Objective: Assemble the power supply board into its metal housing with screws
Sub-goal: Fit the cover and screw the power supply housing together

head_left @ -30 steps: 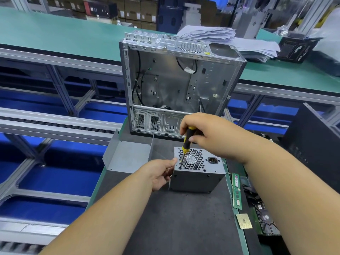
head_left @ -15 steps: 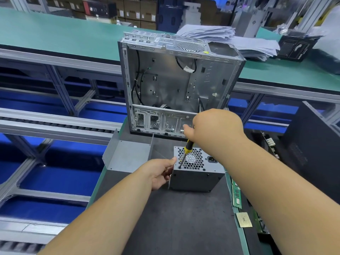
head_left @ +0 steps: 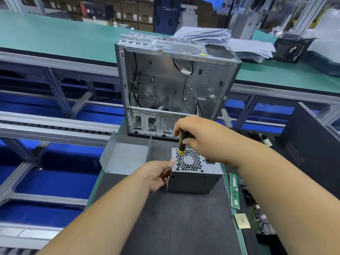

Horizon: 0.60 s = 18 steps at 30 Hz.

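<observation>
Gripping a yellow-and-black screwdriver (head_left: 181,144) above the power supply box (head_left: 195,172), the right hand (head_left: 198,133) holds its tip at the box's near-left corner — the left hand (head_left: 159,173) pinches that edge.

One head-worn view looks forward and down, close over the workbench (head_left: 184,227).

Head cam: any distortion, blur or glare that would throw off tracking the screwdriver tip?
Head view: wide-angle bending curves the conveyor rails and bench edge; background shelving is soft. Centre is sharp: the screwdriver in the right hand and its tip at the power supply corner read clearly. Lighting is even, no harsh glare, with only mild sheen on the open case.
</observation>
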Each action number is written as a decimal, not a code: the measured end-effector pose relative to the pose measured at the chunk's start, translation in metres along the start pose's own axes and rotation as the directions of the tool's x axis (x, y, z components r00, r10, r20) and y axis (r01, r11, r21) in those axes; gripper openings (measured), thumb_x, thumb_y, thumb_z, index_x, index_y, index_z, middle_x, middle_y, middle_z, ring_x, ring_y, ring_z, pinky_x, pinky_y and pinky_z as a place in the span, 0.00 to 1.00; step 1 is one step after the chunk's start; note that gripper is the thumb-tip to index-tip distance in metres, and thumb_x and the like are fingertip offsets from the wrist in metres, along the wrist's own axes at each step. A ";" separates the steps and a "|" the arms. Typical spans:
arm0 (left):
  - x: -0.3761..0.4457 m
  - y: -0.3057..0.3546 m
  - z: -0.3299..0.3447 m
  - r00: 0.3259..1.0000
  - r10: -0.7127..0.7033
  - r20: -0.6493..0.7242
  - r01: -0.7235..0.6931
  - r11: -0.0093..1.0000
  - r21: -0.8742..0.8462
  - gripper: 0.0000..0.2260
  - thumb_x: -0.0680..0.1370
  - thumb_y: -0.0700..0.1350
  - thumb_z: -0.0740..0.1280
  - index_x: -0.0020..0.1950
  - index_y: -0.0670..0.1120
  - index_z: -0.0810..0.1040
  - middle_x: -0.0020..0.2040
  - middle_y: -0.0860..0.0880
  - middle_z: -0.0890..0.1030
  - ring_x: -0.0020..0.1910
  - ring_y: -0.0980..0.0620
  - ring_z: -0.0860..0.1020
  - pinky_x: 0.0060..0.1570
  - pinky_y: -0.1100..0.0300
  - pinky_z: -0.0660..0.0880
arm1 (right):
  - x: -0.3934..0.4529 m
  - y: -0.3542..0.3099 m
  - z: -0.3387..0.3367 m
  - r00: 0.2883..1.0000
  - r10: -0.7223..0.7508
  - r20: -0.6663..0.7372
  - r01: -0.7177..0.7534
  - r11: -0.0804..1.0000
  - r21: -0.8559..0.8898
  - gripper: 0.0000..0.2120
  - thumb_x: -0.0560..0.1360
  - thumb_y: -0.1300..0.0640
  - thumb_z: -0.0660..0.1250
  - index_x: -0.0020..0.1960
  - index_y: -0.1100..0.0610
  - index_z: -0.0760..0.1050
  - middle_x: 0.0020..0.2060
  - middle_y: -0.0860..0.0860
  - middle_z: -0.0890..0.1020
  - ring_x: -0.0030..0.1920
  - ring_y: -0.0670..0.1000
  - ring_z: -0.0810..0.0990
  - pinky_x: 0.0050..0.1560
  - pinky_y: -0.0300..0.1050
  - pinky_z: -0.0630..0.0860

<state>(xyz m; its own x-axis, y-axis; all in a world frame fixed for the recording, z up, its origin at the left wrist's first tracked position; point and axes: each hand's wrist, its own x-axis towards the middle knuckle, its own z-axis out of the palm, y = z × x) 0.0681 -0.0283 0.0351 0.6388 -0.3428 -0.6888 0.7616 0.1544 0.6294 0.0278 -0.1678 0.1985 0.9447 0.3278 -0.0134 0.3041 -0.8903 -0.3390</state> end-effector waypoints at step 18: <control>-0.001 -0.001 -0.001 1.000 -0.010 -0.016 0.011 1.000 0.009 0.10 0.76 0.43 0.71 0.37 0.45 0.75 0.22 0.53 0.74 0.22 0.58 0.69 0.33 0.63 0.63 | 0.017 -0.003 0.005 0.942 0.222 -0.254 -0.329 0.767 -0.550 0.26 0.80 0.39 0.53 0.30 0.54 0.69 0.26 0.49 0.69 0.26 0.51 0.67 0.28 0.38 0.60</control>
<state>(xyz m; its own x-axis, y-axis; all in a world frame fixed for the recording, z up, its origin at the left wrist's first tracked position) 0.0671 -0.0272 0.0352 0.6324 -0.3294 -0.7011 0.7673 0.1422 0.6253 0.0419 -0.1582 0.1943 0.9881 0.0312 0.1508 -0.0095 -0.9650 0.2621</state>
